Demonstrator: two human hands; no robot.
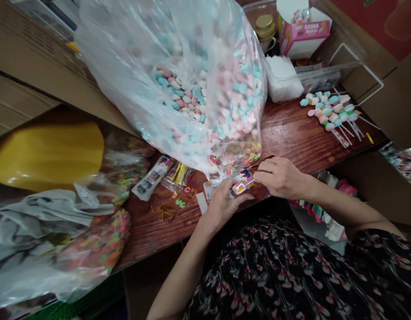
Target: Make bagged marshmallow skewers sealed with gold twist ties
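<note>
My left hand [222,202] is closed around a small clear bag with a colourful print [243,181], near the table's front edge. A pale candy shows inside, with a thin white stick running toward my right hand [280,178]. The fingers of my right hand are pinched at that stick end; their tips are partly hidden. Just behind my hands rests a large clear plastic bag [122,66] of pink, blue and white candies [185,95]. A smaller bag of coloured ring candies [247,153] lies at its front edge.
Left of my hands are a stack of printed bags [152,178], a packet of gold twist ties [180,172] and loose green rings [180,203]. Candy sticks [335,109] lie at right, before a clear plastic bin [325,75]. Cardboard boxes [58,66] stand at left.
</note>
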